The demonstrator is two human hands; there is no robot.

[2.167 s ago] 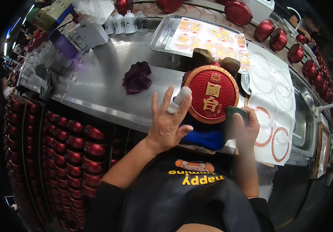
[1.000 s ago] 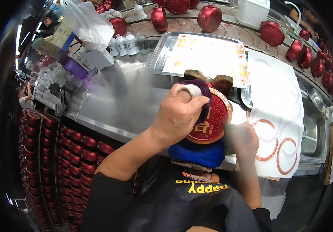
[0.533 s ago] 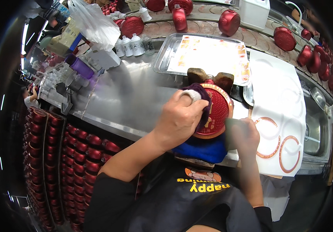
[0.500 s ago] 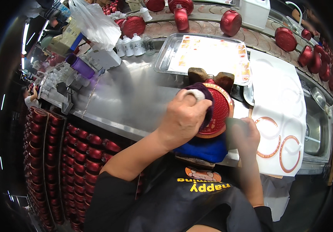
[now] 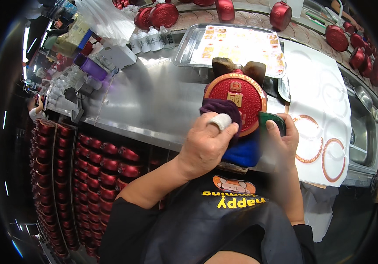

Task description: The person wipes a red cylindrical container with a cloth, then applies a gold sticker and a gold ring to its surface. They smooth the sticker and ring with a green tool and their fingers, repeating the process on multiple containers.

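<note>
A round, flat red bottle with gold lettering and an orange ring decal round its face lies on a blue cloth. Its neck rests between two worn brown blocks. My left hand grips a dark purple cloth against the lower left of the face; a white wrap covers one finger. At the bottle's right edge, my right hand holds a dark green flat scraper between thumb and fingers.
Right of the bottle, white backing paper carries several ring decals. Behind stands a metal tray with printed sheets. More red bottles line the curved conveyor. A sink is at far right; racked red bottles fill the lower left.
My left hand and the purple cloth have moved down across the bottle's face, uncovering its upper part and lettering. The scraper stays by the right edge. The whole view has shifted slightly.
</note>
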